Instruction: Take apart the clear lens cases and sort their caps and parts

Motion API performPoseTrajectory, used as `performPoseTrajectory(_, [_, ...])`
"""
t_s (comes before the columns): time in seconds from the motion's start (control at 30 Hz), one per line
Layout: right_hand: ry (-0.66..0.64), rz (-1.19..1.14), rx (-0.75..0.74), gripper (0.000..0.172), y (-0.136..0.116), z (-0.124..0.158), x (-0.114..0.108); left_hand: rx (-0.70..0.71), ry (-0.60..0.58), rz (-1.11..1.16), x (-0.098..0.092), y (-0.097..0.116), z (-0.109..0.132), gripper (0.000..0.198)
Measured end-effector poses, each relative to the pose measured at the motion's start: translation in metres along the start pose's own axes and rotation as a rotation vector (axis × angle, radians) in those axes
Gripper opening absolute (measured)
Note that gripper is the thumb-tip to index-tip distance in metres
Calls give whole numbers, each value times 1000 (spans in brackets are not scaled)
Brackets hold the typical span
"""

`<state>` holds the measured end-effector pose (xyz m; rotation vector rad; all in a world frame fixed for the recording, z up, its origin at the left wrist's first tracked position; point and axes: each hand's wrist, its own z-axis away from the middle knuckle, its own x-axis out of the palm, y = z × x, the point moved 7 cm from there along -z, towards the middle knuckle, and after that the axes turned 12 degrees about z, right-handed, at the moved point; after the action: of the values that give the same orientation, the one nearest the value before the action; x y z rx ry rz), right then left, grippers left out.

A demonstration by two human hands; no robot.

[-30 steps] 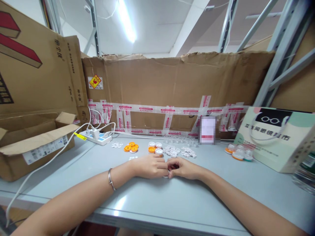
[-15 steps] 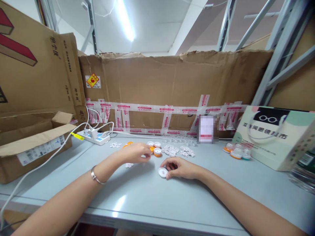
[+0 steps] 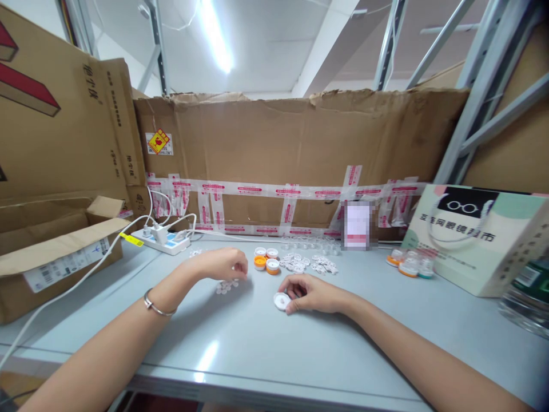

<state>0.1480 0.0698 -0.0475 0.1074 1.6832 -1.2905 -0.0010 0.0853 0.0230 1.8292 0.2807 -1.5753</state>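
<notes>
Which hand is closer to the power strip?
Left. The left hand is a little to the right of the power strip, with bare table between them. The right hand is farther right, its fingers on a white cap.

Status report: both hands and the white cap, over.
Right hand pinching white cap flat on table. Left hand curled by small white discs, grip unclear. Orange-rimmed caps just beyond, nothing blocking.
</notes>
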Motion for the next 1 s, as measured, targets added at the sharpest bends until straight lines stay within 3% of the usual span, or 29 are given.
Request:
performPoseTrajectory(0.1, [24, -13, -5, 43, 1, -1, 0, 210, 117, -22, 8, 29, -6, 13])
performPoseTrajectory(0.27, [57, -5, -18, 40, 3, -5, 1, 437, 98, -55, 45, 58, -17, 13])
performPoseTrajectory(0.53, [67, 24, -19, 39, 1, -4, 0, 423, 206, -118, 51, 54, -23, 16])
performPoseTrajectory(1.0, [56, -26, -26, 39, 1, -4, 2, 349, 218, -16, 43, 46, -20, 15])
